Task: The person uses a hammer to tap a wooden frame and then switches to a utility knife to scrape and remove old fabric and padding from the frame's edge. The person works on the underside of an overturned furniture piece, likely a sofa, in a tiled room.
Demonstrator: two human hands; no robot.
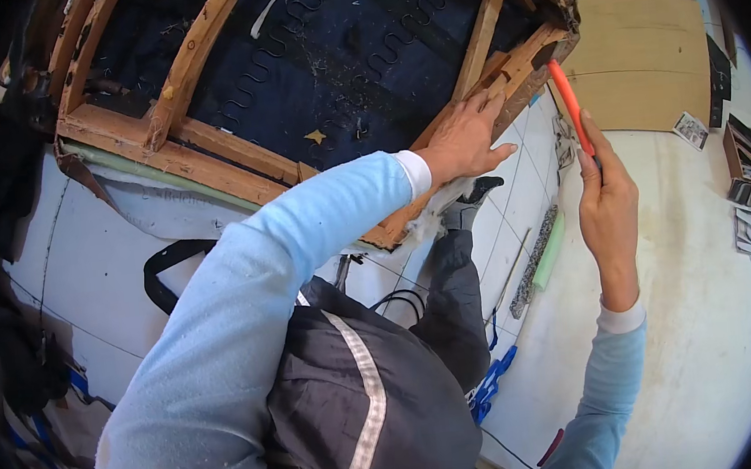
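A bare wooden furniture frame (218,168) with wavy metal springs and dark cloth inside fills the upper part of the view. My left hand (467,137) lies on its near right rail, fingers stretched over the wood and holding nothing. My right hand (607,201) is closed round the lower end of a tool with a long orange handle (570,106). The tool's upper end meets the frame's right corner, by a dark patch; the kind of head cannot be made out. Pale torn stuffing (428,221) hangs under the rail near my left hand.
A large cardboard sheet (628,60) lies on the floor at the upper right. Nearer are a green roll (547,255) beside a grey fuzzy strip and a blue plastic thing (493,385). A box of papers (747,162) stands at the far right. Dark cloth hangs at left.
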